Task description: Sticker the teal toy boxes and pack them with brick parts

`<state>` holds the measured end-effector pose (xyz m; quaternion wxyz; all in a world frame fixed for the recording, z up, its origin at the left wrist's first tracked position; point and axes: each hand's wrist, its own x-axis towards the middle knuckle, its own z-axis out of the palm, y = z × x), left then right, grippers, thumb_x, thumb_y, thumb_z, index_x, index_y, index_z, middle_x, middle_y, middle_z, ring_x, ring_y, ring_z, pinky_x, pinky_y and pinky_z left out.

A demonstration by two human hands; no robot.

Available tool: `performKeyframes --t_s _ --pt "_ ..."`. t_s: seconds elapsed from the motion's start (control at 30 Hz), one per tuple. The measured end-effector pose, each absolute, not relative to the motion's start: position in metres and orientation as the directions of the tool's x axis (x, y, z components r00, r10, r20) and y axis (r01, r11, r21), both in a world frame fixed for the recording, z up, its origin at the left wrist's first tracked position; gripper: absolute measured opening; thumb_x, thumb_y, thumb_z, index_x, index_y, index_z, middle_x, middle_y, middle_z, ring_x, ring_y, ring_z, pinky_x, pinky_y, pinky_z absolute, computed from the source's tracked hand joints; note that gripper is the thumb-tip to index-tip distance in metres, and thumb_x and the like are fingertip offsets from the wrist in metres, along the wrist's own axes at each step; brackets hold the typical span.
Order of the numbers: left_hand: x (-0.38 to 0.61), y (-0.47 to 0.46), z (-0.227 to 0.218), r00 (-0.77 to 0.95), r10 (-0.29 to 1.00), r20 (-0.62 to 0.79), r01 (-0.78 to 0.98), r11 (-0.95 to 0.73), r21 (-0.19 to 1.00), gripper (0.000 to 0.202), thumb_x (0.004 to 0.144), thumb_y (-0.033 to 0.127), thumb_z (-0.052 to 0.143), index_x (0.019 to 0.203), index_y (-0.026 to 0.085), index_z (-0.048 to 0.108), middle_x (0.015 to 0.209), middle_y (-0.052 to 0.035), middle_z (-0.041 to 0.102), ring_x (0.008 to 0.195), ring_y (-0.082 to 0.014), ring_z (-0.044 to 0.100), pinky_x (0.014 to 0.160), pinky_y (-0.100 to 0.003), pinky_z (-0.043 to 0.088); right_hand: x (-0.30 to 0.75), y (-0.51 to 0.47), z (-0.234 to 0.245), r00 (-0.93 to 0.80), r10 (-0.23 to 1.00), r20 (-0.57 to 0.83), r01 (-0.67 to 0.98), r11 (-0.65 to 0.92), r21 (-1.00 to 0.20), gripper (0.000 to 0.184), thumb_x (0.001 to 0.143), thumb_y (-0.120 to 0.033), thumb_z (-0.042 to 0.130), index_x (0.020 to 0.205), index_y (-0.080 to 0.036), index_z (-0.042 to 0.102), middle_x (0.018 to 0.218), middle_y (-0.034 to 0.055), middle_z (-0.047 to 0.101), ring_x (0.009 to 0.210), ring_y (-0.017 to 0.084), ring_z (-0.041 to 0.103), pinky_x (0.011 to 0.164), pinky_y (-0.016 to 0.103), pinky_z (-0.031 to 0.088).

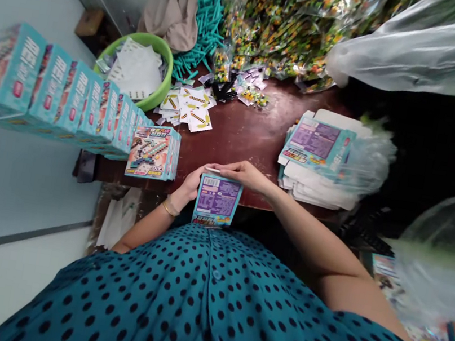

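A teal-and-purple box (217,202) is held at the near edge of the desk (244,130), just in front of a dotted shirt (211,282). Its left side is clasped by the left hand (192,183), above a wrist ringed by a bracelet (170,206); its far end is touched by the fingers of the right hand (249,176), though whether these grip cannot be told. The 2 hands are placed close together. To the left, upright finished-looking boxes (151,150) are ranged in a row. Beyond these, white sheets (135,70) are contained in a green basin (169,70), beside which printed cards (194,106) are scattered. At the far side, teal sticks (206,25) and bagged coloured pieces (291,29) are heaped. At right, flat cartons (317,141) are stacked, partly covered by clear plastic (370,157).
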<state>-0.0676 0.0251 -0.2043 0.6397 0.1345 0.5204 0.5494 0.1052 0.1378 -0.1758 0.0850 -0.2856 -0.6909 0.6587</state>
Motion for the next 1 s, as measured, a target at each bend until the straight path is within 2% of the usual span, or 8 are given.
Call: performKeyframes --t_s 0.1,0.23,0.4,0.5,0.6,0.67,0.83,1.0 --pt "-0.066 0.02 -0.199 -0.136 0.858 -0.496 -0.582 0.336 0.74 0.036 0.086 0.033 0.058 0.117 0.018 0.068 0.099 -0.0039 0.075 0.083 -0.0184 0.07 0.081 -0.032 0.055 0.099 0.141 -0.18 -0.784 0.556 -0.275 0.326 -0.007 -0.945 0.033 0.082 -0.04 0.077 0.111 -0.025 0.081 0.104 0.0038 0.081 0.084 0.024 0.075 0.083 0.037 0.06" --pt "-0.061 0.01 -0.194 -0.27 0.892 -0.362 -0.525 0.179 0.832 0.036 0.093 0.041 0.055 0.123 0.023 0.062 0.11 -0.0049 0.073 0.099 -0.0212 0.069 0.092 -0.036 0.053 0.096 0.134 -0.175 -0.786 0.589 -0.19 0.312 0.112 -0.943 0.027 0.087 -0.034 0.069 0.109 -0.025 0.082 0.104 0.004 0.081 0.091 0.027 0.076 0.091 0.043 0.06" --pt "-0.06 -0.004 -0.194 -0.396 0.9 -0.182 -0.34 0.04 0.939 0.034 0.095 0.052 0.059 0.084 0.02 0.062 0.107 -0.0053 0.069 0.097 -0.0191 0.065 0.095 -0.035 0.05 0.111 0.135 -0.169 -0.894 0.442 -0.067 0.152 0.159 -0.976 0.031 0.09 -0.039 0.064 0.114 -0.028 0.079 0.125 -0.0001 0.075 0.117 0.026 0.07 0.108 0.044 0.052" --pt "-0.061 -0.012 -0.195 -0.521 0.844 -0.128 -0.226 0.009 0.974 0.039 0.095 0.058 0.056 0.084 0.021 0.062 0.107 -0.0057 0.068 0.098 -0.0196 0.063 0.097 -0.036 0.049 0.124 0.133 -0.18 -0.765 0.631 -0.129 0.215 0.062 -0.975 0.032 0.086 -0.045 0.069 0.103 -0.022 0.082 0.115 0.0049 0.078 0.111 0.028 0.072 0.106 0.047 0.053" --pt "-0.061 -0.016 -0.197 -0.508 0.853 -0.117 -0.153 0.044 0.987 0.035 0.091 0.057 0.063 0.103 0.024 0.065 0.117 -0.0064 0.067 0.106 -0.0212 0.062 0.101 -0.036 0.048 0.134 0.119 -0.196 -0.606 0.772 -0.193 0.232 -0.061 -0.971 0.036 0.083 -0.051 0.071 0.099 -0.021 0.082 0.108 0.007 0.08 0.106 0.029 0.074 0.103 0.048 0.055" --pt "-0.059 -0.015 -0.201 -0.479 0.869 -0.127 -0.133 0.072 0.988 0.034 0.09 0.054 0.066 0.108 0.025 0.066 0.117 -0.0063 0.067 0.107 -0.0215 0.062 0.101 -0.036 0.047 0.137 0.106 -0.206 -0.58 0.8 -0.15 0.197 -0.041 -0.98 0.036 0.086 -0.052 0.068 0.102 -0.022 0.082 0.113 0.0065 0.079 0.112 0.028 0.072 0.108 0.049 0.052" --pt "-0.06 -0.002 -0.205 -0.507 0.859 -0.069 -0.053 0.048 0.997 0.03 0.091 0.053 0.064 0.091 0.023 0.066 0.109 -0.0064 0.068 0.107 -0.0217 0.062 0.105 -0.039 0.045 0.136 0.094 -0.214 -0.644 0.765 0.008 0.09 0.086 -0.992 0.037 0.086 -0.048 0.071 0.112 -0.023 0.079 0.134 0.0084 0.07 0.133 0.027 0.061 0.118 0.048 0.043" --pt "-0.073 0.019 -0.168 -0.526 0.849 0.051 -0.007 -0.065 0.998 0.031 0.095 0.054 0.058 0.094 0.023 0.063 0.113 -0.0061 0.066 0.109 -0.0219 0.063 0.105 -0.041 0.048 0.134 0.108 -0.166 -0.569 0.816 0.105 0.028 0.147 -0.989 0.056 0.09 -0.046 0.066 0.141 -0.023 0.062 0.151 0.008 0.058 0.135 0.025 0.058 0.115 0.045 0.046"
